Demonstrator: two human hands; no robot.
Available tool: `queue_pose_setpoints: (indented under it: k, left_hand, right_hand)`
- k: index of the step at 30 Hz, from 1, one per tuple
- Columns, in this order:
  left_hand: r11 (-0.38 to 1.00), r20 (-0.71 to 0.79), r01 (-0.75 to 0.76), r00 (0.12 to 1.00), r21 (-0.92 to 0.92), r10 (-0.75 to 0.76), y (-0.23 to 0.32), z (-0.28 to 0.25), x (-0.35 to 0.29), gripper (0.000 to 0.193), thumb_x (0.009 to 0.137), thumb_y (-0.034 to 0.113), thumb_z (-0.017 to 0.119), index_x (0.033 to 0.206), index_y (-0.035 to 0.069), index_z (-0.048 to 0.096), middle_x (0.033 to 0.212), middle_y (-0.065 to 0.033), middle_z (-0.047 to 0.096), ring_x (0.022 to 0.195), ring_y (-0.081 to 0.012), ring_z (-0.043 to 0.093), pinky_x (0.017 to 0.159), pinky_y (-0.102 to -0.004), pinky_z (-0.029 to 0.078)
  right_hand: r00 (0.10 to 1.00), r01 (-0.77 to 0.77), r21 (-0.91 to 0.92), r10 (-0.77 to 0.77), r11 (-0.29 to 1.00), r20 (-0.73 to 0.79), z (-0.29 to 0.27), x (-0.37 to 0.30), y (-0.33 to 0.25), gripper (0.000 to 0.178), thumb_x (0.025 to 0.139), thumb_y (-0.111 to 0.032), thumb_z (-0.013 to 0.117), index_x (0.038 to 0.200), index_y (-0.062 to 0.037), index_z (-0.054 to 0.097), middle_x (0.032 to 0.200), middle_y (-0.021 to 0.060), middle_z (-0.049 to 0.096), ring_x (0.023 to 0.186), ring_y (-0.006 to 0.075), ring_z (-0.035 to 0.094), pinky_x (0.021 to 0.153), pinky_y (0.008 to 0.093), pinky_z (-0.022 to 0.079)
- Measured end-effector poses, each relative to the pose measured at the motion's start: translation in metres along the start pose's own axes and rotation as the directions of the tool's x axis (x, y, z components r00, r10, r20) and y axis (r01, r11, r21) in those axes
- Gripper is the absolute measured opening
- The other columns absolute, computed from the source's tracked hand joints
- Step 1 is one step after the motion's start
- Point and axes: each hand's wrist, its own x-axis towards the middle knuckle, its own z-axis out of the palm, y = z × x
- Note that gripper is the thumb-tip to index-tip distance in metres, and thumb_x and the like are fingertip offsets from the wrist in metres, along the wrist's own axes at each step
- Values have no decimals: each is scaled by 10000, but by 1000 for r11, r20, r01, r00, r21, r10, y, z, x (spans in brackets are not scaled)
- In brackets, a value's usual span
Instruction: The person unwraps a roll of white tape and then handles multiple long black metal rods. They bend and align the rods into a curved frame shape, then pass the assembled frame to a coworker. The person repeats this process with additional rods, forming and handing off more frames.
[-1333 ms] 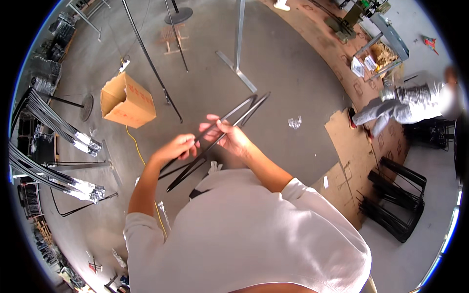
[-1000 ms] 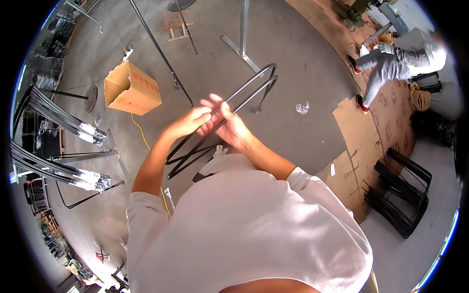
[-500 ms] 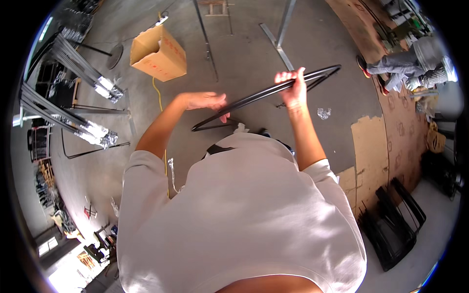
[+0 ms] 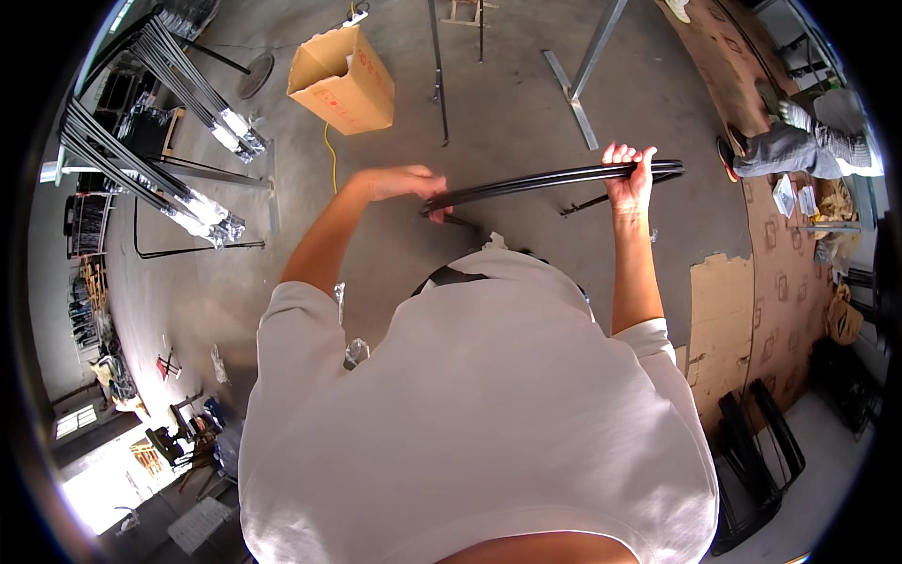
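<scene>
A slim black tubular metal frame (image 4: 536,180) lies crosswise in front of my body, nearly level, its long bars close together. My right hand (image 4: 631,183) is closed around the bars near its right end, the thumb up. At the other end, my left hand (image 4: 411,182) has its fingers curled about the frame's left tip, with a fingertip showing below the bar. Thin legs or ends of the frame hang down beneath it; their lower parts are partly hidden.
An open cardboard box (image 4: 366,99) stands ahead on the left. Foil-wrapped bundles of black rods (image 4: 164,179) hang on a rack at left. A grey metal stand (image 4: 578,103) rises ahead. Another person's legs (image 4: 785,150) show at right, beside brown floor sheeting (image 4: 772,282).
The frame has swung to a more level position, its right end lower in view. My left hand has closed onto its left end; my right hand has shifted rightward.
</scene>
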Motion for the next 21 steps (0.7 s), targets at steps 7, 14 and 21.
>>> queue_pose_setpoints:
  k: [7,14,21]
  left_hand:
    - [1000,-40,-3,999,2,3,-15,12,-18,253,792,183,472,950,10,568,798,-26,587,803,-102,537,758,-223,374]
    - [999,-55,-27,998,-47,24,-33,11,-16,262,680,151,558,914,33,567,810,-26,580,774,-105,536,737,-229,395]
    - [985,-17,-55,998,-162,53,-30,7,-15,274,697,106,537,944,-13,547,850,-49,576,804,-120,545,780,-238,393]
  right_hand:
    - [999,38,-102,-37,994,10,-4,1,4,425,774,-420,503,549,-73,405,531,23,431,577,179,461,779,363,444]
    - [999,46,-86,-46,995,4,8,-10,14,462,791,-459,449,540,-78,376,536,44,403,574,195,419,644,351,433]
    - [996,55,-60,-59,997,-67,17,-15,19,426,783,-433,495,562,-83,394,560,26,406,585,183,438,721,365,440]
